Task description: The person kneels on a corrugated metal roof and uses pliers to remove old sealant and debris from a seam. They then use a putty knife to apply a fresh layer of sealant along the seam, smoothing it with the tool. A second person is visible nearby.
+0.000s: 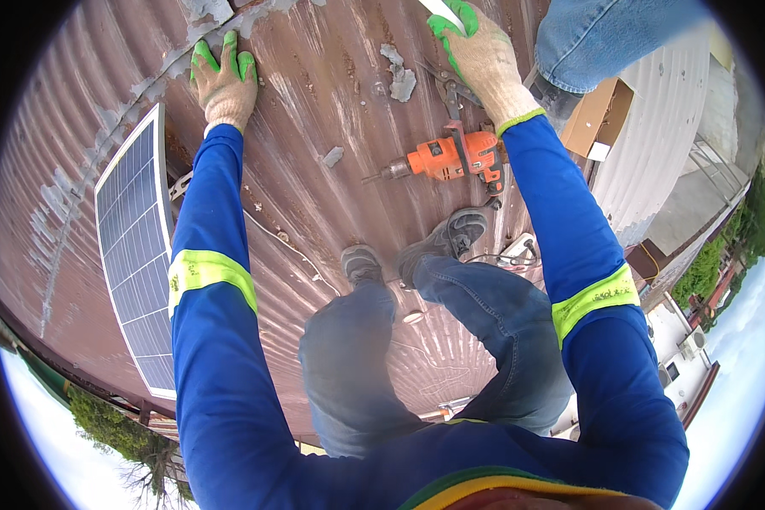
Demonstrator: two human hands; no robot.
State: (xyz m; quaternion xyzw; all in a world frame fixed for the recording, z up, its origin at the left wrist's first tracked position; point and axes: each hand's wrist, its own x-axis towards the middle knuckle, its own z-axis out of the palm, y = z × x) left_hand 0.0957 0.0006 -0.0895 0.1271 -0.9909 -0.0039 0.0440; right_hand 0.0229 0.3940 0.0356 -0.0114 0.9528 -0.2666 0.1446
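Observation:
My left hand [224,81], in a cream glove with green fingertips, lies with its fingers apart on the brown corrugated metal roof [314,127], beside a seam smeared with grey sealant [149,87]. At the top edge, my right hand [482,55] wears a matching glove and is closed around a flat white strip-like thing [440,10]; the frame cuts off its far end, so I cannot tell its kind. Below that hand lies an orange power drill [450,158] with its bit to the left. Dark metal hand tools [452,93] lie between the drill and the right glove.
A solar panel [136,255] stands left of my left arm. Another person's jeans leg [608,38] is at the upper right, by an open cardboard box [597,117]. Grey flakes [399,76] and a thin pale cable [293,246] lie around. My shoes [450,238] stand below the drill.

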